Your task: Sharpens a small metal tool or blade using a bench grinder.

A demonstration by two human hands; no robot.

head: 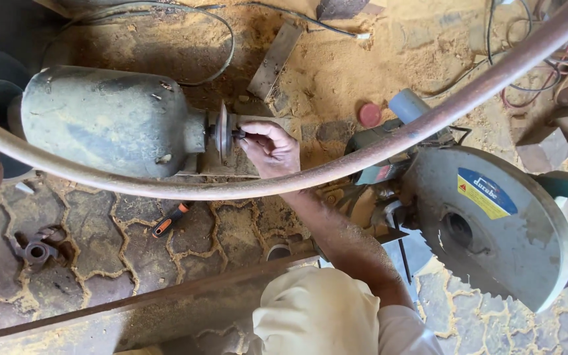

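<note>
Nearest me, I am noting a pale sleeve [310, 315] leading to the right hand [272, 148], fingers pinching the small nut [238, 133] at its fingertips on the grey motor [110, 121] disc [223, 129]; seating looks unfinished; left hand unseen.

One arm is seen from above, reaching up the middle of the picture. It is bare from the hand [269, 148] down past the elbow. A short sleeve [323, 315] of pale cream cloth is worn above the elbow; it is loose and softly creased, and it fills the lower edge of the view. No glove, watch or ring is seen on the hand. The forearm is dusted lightly with sawdust. At the far left edge a blurred bare part of the body is caught, too close for more to be told.
</note>
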